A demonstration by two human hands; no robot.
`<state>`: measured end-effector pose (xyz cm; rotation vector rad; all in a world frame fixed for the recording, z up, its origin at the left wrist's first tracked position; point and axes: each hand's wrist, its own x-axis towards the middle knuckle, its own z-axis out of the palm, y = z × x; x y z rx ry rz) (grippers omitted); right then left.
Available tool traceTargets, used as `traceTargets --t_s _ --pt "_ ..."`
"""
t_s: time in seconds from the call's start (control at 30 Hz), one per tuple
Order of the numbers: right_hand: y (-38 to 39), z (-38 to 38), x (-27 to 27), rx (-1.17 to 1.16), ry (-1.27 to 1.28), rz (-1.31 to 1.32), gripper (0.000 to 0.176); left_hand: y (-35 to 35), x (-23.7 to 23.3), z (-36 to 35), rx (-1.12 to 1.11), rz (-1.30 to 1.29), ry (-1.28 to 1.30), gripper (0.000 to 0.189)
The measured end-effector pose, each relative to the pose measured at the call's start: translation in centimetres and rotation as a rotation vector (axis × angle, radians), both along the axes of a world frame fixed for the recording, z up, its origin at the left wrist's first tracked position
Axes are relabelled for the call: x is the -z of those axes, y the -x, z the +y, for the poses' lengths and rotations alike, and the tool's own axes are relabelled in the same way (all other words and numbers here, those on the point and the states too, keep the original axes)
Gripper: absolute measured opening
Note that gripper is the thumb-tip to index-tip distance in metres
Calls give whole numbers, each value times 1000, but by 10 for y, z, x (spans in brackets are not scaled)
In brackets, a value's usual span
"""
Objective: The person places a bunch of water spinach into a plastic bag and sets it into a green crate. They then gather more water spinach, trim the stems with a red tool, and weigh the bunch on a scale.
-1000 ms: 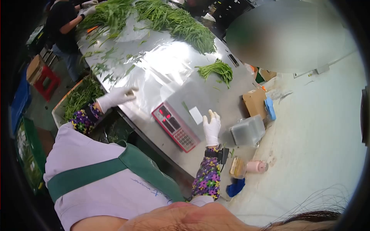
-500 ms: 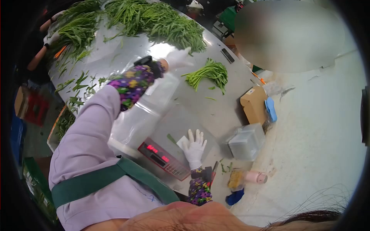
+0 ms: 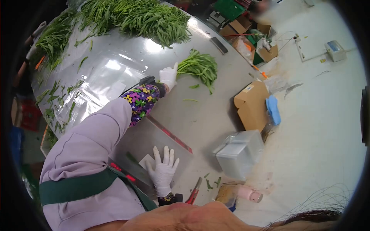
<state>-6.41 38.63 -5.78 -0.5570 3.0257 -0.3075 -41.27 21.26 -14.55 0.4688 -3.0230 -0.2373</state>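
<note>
My left hand [image 3: 168, 76], in a white glove, is at the stem ends of a small bunch of leafy greens [image 3: 201, 69]. Its index finger points outward while the other fingers bend loosely; I see nothing gripped. My right hand [image 3: 164, 175], gloved too, lies with spread fingers on the plate of a red-edged scale [image 3: 169, 134]. By its thumb are a small white square piece [image 3: 145, 161] and a loose leaf [image 3: 132, 157]. The scale's red digits are partly covered by my green apron strap [image 3: 77, 187]. Clear plastic bags [image 3: 104, 86] lie left of my left arm.
A big heap of greens [image 3: 135, 19] covers the table's far side. Rightward are a phone [image 3: 219, 45], a cardboard box [image 3: 252, 106], clear containers [image 3: 241, 154], a pink bottle [image 3: 249, 193] and a red-handled tool [image 3: 193, 192]. At far left, another person's arm reaches toward greens.
My left hand has drawn back from near the heap to the small bunch's stems, its fingers now more bent. The view has shifted; my right hand stays flat on the scale.
</note>
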Motion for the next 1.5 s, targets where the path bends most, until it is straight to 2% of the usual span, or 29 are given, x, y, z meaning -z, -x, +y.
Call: traceTargets --t_s 0.1,0.27,0.33,0.5,0.57,0.6,0.67,0.7,0.73,0.8,0.87,0.9,0.93,1.03,1.07,1.1,1.13,1.17,1.23,1.3,1.37,1.4,1.47,1.5 --pt "0 -1 -3 2 4 -17 62 18 13 -2 -93 60 21 56" --pt "-3 -1 5 4 -3 29 63 25 15 -13 -106 112 -32 53" --pt "-4 -1 3 4 7 35 63 26 16 -13 -115 115 -206 50" --pt "-2 0 4 12 41 23 60 24 3 -33 -113 47 -373 55" --pt "-2 -1 4 7 36 34 60 23 -21 -55 145 -318 -935 40" --pt "-3 0 4 4 39 41 60 18 -27 -59 144 -312 -937 40" --pt "-3 0 5 -2 34 53 60 9 -41 -69 265 -437 -1553 26" --pt "-3 0 6 -5 32 58 60 -6 -65 -64 154 -499 -1695 25" --pt "-3 0 8 -8 31 68 60 -23 -80 -65 160 -488 -1696 25" --pt "-4 1 11 -8 24 91 61 -60 -107 -68 178 -498 -2040 27" --pt "-3 3 8 -30 18 94 61 -116 -147 -81 359 -453 -2062 28" --pt "-2 5 6 -56 13 89 62 -131 -141 -82 326 -397 -2140 30" --pt "-1 6 4 -68 14 98 62 -158 -157 -86 328 -379 -2139 30" --pt "2 9 -20 -24 369 35 63 -240 -190 -94 306 -356 -2133 33" --pt "1 4 -35 -42 373 43 63 -264 -191 -92 286 -336 -2107 34" --pt "-2 -4 -49 46 736 -144 63 -288 -194 -90 268 -361 -2114 33" --pt "-6 -14 -61 136 1091 -345 64 -307 -191 -89 339 -379 -2113 33" --pt "-10 -22 -74 130 1197 -464 63 -327 -192 -86 355 -374 -2056 34" --pt "-19 -39 -90 37 1285 -545 61 -359 -195 -79 368 -346 -2000 34" --pt "-26 -50 -102 -46 1366 -634 59 -380 -192 -75 514 -418 -1984 35" --pt "-36 -55 -110 266 1431 -846 55 -402 -205 -80 421 -420 -2069 38" --pt "-42 -55 -110 297 1428 -855 55 -415 -210 -78 321 -447 -2157 41" --pt "-44 -56 -109 116 1395 -758 51 -431 -209 -78 335 -422 -2199 37" --pt "-48 -53 -108 137 1394 -763 51 -440 -212 -80 321 -403 -2230 39"
